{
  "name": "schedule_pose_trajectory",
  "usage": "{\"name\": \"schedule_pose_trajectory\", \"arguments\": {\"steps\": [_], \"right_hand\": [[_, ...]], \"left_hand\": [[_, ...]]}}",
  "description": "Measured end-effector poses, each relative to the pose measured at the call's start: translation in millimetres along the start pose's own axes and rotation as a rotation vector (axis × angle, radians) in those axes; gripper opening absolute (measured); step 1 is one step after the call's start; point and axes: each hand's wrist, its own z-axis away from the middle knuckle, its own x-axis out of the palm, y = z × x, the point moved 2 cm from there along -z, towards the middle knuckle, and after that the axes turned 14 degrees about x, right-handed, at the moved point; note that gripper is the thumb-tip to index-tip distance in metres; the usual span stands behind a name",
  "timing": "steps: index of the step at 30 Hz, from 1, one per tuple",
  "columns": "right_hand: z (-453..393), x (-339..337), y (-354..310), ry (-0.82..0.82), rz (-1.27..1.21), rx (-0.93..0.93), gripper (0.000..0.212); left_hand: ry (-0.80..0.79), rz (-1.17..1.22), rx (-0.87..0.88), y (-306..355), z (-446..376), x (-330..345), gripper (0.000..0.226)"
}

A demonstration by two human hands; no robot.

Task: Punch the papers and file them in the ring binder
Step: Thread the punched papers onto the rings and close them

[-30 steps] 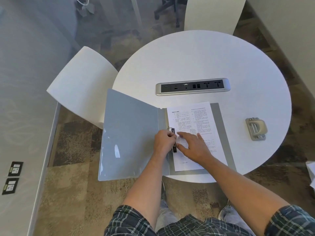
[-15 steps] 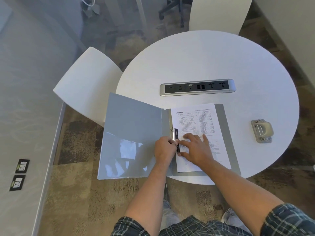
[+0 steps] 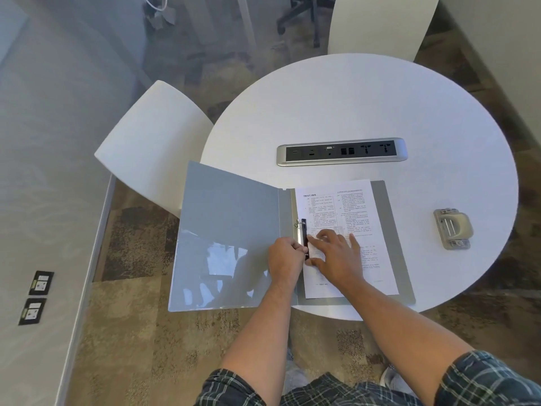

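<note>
A grey ring binder (image 3: 231,230) lies open at the near edge of the table, its left cover hanging over the edge. Printed papers (image 3: 348,206) lie on its right half, threaded on the ring mechanism (image 3: 303,227) at the spine. My left hand (image 3: 285,259) grips the lower part of that mechanism with curled fingers. My right hand (image 3: 338,256) presses flat on the papers just right of the rings, thumb close to the black bar. The lower ring is hidden by my hands. A grey hole punch (image 3: 451,229) sits apart on the right.
The round white table (image 3: 351,106) has a silver socket strip (image 3: 341,155) set in its middle. White chairs stand at the left (image 3: 152,142) and at the back (image 3: 380,22). Patterned carpet lies below.
My left hand has slid a little toward me along the ring mechanism. My right hand stays pressed on the papers. The view has shifted slightly.
</note>
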Motion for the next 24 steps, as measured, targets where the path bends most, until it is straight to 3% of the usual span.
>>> {"name": "schedule_pose_trajectory", "arguments": {"steps": [10,16,18,20,22,24], "right_hand": [[-5.1,2.5,1.5,-0.044,0.024,-0.046,0.061],[-4.7,1.2,1.7,-0.093,0.007,-0.050,0.061],[-4.7,-2.6,2.0,-0.136,0.007,-0.058,0.065],[-5.9,-6.1,2.9,-0.174,0.007,-0.061,0.069],[-7.6,-7.7,4.9,-0.204,-0.026,-0.051,0.071],[-8.0,-9.3,7.1,-0.231,-0.080,-0.036,0.071]], "left_hand": [[-0.098,-0.114,-0.014,9.8,-6.1,-6.3,0.019],[-0.146,-0.304,0.160,41.2,-4.9,-17.7,0.015],[-0.080,-0.516,0.306,59.3,-11.6,-35.4,0.024],[0.067,-0.728,0.409,74.9,-21.0,-63.8,0.050],[0.260,-0.804,0.374,89.6,-29.3,-103.0,0.068],[0.365,-0.796,0.233,93.9,-34.5,-140.3,0.079]]}}
